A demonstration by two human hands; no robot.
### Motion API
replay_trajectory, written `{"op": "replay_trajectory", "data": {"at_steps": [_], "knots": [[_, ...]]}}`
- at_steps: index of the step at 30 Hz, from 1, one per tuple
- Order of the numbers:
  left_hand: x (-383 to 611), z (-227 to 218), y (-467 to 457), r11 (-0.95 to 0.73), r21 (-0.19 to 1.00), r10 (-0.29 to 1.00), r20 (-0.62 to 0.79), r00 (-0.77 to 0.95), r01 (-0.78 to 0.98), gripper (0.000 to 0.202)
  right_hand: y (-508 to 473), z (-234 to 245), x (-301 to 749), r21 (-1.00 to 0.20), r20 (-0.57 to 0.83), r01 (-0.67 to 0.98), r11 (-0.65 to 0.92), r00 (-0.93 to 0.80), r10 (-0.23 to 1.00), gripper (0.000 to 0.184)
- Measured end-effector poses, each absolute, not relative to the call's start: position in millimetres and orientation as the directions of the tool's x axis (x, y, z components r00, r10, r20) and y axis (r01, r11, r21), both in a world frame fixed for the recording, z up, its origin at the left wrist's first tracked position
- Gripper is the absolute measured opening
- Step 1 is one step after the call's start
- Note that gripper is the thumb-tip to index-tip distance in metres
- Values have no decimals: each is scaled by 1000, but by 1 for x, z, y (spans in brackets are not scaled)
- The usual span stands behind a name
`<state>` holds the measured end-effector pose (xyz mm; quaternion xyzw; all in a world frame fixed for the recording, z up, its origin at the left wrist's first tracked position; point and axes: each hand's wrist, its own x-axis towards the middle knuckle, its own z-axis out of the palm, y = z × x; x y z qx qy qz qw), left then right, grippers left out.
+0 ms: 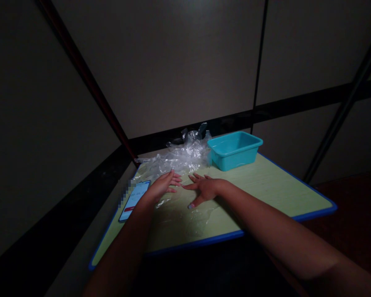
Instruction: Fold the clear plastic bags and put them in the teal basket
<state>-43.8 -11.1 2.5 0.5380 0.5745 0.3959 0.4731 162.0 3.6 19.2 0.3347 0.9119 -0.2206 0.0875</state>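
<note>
My left hand point(166, 184) is over the middle of the table, its fingers stretched out and pointing right. Facing it, my right hand point(204, 188) has its fingers spread and its thumb pointing toward the near edge. Both look free of any held object. Beneath and in front of them lies a thin clear plastic sheet or bag point(200, 219), flat and hard to make out against the tabletop. Just beyond my hands is a crumpled heap of clear plastic bags point(185, 154). Whether my palms touch the sheet cannot be seen.
A turquoise plastic basin point(239, 159) stands at the back right of the light green table point(275, 189), which has a blue edge. A phone point(134, 202) with a lit screen lies at the left. Panelled walls point(179, 66) rise behind and to the left.
</note>
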Motion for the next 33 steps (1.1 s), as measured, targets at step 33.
{"op": "replay_trajectory", "data": {"at_steps": [33], "knots": [[-60, -5, 2, -23, 866, 928, 205, -312, 500, 50, 12, 9, 162, -369, -334, 681, 633, -732, 594, 110]]}}
